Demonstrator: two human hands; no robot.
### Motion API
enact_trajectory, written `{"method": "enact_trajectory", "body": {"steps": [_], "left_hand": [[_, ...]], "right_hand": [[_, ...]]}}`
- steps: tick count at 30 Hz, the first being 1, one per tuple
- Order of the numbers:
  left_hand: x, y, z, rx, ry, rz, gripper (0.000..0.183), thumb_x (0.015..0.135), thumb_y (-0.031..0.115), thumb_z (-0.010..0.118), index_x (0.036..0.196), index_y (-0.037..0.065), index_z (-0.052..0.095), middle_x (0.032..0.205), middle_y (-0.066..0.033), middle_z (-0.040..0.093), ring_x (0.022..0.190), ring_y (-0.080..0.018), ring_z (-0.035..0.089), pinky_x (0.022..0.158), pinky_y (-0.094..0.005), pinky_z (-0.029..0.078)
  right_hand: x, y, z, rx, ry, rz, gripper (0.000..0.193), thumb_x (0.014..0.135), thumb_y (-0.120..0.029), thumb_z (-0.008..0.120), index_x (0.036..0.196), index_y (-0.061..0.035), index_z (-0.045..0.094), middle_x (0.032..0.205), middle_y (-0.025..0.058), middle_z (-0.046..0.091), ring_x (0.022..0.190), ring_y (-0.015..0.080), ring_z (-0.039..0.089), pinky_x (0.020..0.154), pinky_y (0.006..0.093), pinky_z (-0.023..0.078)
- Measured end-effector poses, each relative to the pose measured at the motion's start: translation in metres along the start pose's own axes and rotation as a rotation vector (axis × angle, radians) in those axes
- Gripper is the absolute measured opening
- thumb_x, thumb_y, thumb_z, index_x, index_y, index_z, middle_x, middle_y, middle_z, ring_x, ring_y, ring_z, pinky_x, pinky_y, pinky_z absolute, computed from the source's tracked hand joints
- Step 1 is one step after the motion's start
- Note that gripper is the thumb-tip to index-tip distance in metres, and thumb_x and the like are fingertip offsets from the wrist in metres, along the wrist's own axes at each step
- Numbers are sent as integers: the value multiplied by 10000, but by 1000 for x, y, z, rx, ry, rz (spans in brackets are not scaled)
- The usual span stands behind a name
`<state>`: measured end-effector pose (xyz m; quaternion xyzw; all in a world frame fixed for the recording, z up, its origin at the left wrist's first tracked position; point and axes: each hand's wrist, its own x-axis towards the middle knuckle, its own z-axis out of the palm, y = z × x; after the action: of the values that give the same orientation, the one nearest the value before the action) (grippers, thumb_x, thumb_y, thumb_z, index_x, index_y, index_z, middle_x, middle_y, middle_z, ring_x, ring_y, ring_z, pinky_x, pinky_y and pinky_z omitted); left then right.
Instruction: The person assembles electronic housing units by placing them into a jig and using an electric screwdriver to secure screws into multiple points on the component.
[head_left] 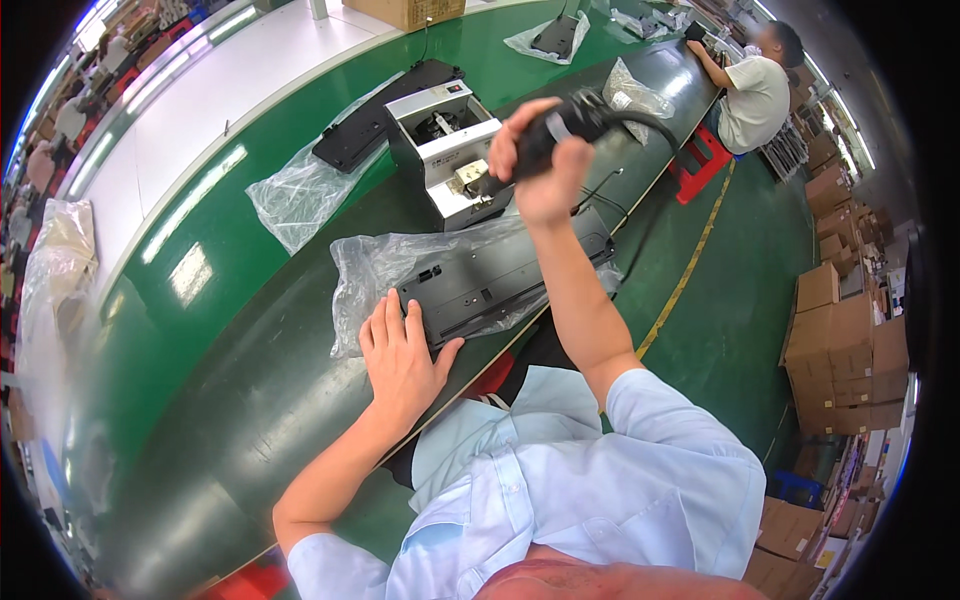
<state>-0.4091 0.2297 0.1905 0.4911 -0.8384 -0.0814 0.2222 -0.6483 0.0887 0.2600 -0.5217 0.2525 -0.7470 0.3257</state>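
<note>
My right hand (545, 180) is closed around a black electric screwdriver (545, 140), its thick cord running off to the right. The screwdriver's lower end reaches the small metal outlet at the front of a black-and-white screw feeder (450, 150). A long black plastic panel (500, 275) lies on the bench in front of me, with a clear plastic bag (365, 270) beneath and around it. My left hand (402, 365) rests flat on the panel's left end, fingers stretched out and slightly spread.
Beyond the feeder, another black panel (375, 115) lies on a plastic bag. A bag of small parts (637, 95) sits farther along the dark bench (270, 400). At its far right, a co-worker (755, 95) sits near a red stool (703, 165). Cardboard boxes (840, 345) stack at right.
</note>
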Motion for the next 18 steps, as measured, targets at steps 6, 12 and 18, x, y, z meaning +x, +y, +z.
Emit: {"method": "enact_trajectory", "body": {"steps": [6, 12, 18], "left_hand": [[-7, -6, -1, -29, 26, 6, 738, 763, 375, 859, 1247, -99, 565, 1427, -338, 506, 1297, -458, 500, 1082, -540, 361], [-9, -15, 1, -17, 26, 18, 724, 775, 389, 849, 1237, -97, 574, 1420, -338, 517, 1312, -447, 499, 1066, -537, 372], [-18, -20, 1, 7, 18, 11, 744, 788, 424, 828, 1260, -92, 573, 1423, -322, 523, 1312, -435, 501, 1058, -536, 378]], "right_hand": [[-12, 3, 4, 68, -7, 106, 650, 967, -605, 627, 1004, 42, 584, 682, 90, 588, 533, 132, 547, 491, 269, 447], [-58, -16, 40, 91, -119, 266, 797, 920, -783, 507, 1080, -2, 525, 664, 76, 531, 535, 155, 518, 555, 315, 478], [-80, 4, 99, 223, -172, 362, 826, 862, -764, 644, 1023, 42, 565, 640, 85, 571, 513, 132, 543, 508, 278, 465]]}}
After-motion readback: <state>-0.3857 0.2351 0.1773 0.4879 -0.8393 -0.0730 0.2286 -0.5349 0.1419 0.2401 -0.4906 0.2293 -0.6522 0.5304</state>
